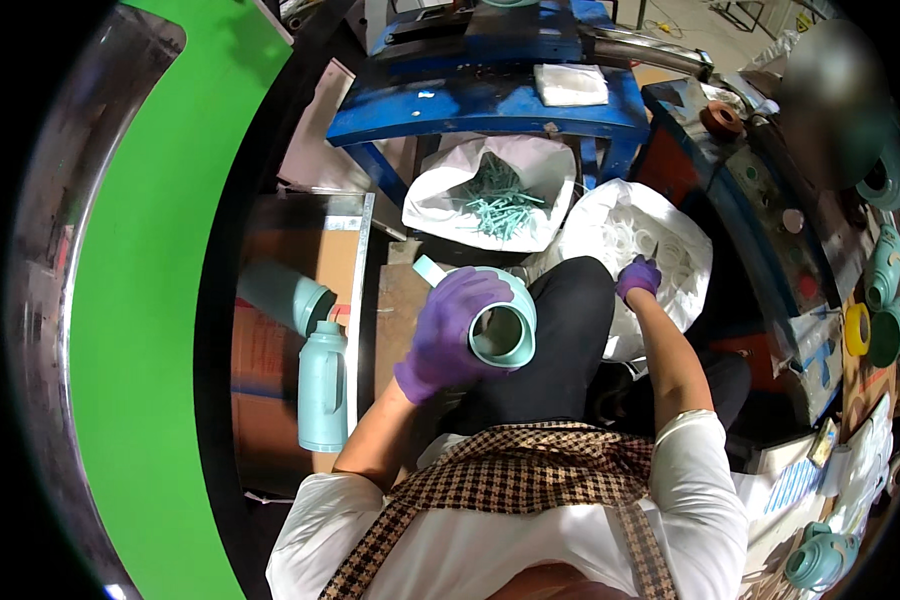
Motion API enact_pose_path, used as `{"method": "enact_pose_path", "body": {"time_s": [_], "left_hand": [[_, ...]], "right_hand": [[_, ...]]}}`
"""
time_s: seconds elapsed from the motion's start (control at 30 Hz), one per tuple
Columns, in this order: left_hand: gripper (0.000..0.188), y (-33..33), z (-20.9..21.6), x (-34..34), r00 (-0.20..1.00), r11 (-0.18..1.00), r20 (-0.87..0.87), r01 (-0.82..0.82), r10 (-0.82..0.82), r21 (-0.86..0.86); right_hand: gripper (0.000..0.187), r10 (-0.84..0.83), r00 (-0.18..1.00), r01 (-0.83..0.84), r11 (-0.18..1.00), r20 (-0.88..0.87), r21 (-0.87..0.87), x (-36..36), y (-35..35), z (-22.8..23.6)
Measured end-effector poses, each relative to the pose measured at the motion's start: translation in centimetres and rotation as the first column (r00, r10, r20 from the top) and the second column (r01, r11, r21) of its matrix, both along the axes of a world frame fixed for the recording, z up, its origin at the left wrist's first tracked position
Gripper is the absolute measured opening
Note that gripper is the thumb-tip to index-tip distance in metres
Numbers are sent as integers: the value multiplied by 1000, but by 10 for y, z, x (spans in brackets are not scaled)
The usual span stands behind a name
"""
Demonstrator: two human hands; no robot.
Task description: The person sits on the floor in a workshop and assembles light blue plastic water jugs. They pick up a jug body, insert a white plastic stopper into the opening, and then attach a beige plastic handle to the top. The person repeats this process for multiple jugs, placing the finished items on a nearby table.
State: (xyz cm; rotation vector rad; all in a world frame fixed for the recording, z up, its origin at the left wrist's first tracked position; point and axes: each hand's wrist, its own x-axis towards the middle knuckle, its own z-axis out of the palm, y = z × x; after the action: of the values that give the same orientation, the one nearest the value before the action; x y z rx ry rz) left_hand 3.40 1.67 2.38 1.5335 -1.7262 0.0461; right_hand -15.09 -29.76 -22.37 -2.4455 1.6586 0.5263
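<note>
My left hand (455,325), in a purple glove, is wrapped round a mint-green thermos jug casing (525,305). The casing is tilted so that its round opening faces up toward me, and its handle sticks out at the upper left. My right hand (639,277), also gloved in purple, is at a white sack (685,300) of translucent white plastic rings (622,232). A thin dark pointed tool (655,251) juts from its closed fingers; which kind it is I cannot tell.
A second white sack (430,205) holds green plastic strips (505,205) under a blue bench (480,115). Two mint-green jugs, one upright (321,395), are by a cardboard box (270,360) at left. Beyond runs a green conveyor belt (140,330). A machine cabinet (760,200) stands right.
</note>
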Motion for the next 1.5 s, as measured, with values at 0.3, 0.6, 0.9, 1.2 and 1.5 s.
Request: {"method": "enact_pose_path", "body": {"time_s": [0.3,0.6,0.9,1.2,1.5], "left_hand": [[67,5,-11,2,995,999,-80,-52,53,10],[69,15,-1,-2,990,996,-111,-86,89,33],[66,14,0,-5,993,997,-99,-65,62,-36],[77,24,-6,0,991,996,-100,-87,84,-22],[77,16,-1,2,995,1000,-96,3,-4,-10]], "right_hand": [[40,49,893,-83,995,448,56,-47,-67,56],[49,-304,-41,-283,917,952,281,-22,102,211],[40,-674,-116,-371,711,730,597,-3,205,173],[12,400,772,-439,897,494,-41,-80,213,185],[23,132,-64,-629,764,989,-142,-19,215,271]]}}
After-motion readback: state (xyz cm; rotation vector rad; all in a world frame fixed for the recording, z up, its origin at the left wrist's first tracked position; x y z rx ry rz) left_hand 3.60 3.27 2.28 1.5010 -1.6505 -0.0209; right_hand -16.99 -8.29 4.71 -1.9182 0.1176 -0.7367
